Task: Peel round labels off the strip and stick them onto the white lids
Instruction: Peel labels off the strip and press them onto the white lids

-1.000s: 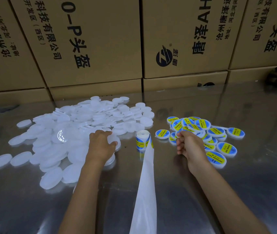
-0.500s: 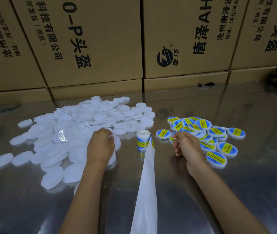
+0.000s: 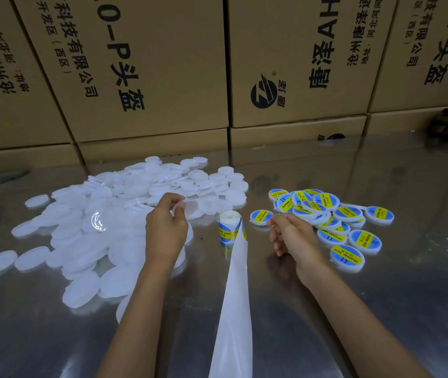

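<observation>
Left hand (image 3: 166, 233) pinches a white lid (image 3: 187, 209) over the lid pile (image 3: 86, 236). Right hand (image 3: 293, 236), fingers curled, pinches sth tiny, unclear. Label roll (image 3: 229, 226) stands btwn hands; labelled lids (image 3: 332, 219) right of it.

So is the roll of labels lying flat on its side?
No, the roll of labels stands upright on the table, its spent strip trailing toward the person.
</observation>
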Motion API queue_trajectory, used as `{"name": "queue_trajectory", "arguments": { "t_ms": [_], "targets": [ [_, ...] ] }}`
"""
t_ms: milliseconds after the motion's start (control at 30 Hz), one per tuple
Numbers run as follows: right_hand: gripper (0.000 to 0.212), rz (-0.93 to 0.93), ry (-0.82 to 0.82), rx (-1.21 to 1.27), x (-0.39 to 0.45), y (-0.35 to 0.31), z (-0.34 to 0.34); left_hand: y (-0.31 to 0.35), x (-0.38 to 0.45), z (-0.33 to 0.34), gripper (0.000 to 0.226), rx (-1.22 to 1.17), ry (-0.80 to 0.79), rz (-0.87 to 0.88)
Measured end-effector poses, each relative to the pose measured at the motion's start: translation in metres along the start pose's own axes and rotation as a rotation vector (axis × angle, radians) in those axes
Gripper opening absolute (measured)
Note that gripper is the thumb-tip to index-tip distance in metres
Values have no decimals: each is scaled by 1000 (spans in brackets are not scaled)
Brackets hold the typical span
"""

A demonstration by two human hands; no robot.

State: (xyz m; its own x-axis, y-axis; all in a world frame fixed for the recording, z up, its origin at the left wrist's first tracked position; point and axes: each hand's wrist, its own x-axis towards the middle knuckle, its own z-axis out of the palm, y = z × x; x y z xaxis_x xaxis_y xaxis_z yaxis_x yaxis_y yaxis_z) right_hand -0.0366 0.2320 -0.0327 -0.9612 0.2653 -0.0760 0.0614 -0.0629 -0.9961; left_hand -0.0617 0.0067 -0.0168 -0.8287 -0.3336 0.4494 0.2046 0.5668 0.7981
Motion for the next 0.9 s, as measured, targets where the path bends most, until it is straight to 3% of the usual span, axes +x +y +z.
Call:
{"name": "queue_trajectory", "arguments": {
  "t_ms": [167,367,433,533,600,700,800,900],
  "targets": [
    [24,21,-76,62,-1,-1,2,22,-6,5,14,-276,-99,-38],
    [53,122,-360,194,-9,-10,6,53,-30,14,14,-488,-453,73],
    [46,129,-416,243,-11,-11,4,57,-37,17,18,-471,-536,85],
    [28,85,-435,297,-11,-12,2,62,-41,20,27,-498,-536,41],
    [28,30,-474,296,-12,-10,1,63,-41,20,37,-540,-537,-17],
    [29,-57,-515,235,-14,-6,3,58,-40,19,41,-564,-666,-120],
    [31,-112,-436,99,-15,-3,8,56,-42,20,38,-585,-712,-99],
    [34,-218,-174,-30,-10,2,10,56,-35,18,37,-713,-569,-174]
  ]
}}
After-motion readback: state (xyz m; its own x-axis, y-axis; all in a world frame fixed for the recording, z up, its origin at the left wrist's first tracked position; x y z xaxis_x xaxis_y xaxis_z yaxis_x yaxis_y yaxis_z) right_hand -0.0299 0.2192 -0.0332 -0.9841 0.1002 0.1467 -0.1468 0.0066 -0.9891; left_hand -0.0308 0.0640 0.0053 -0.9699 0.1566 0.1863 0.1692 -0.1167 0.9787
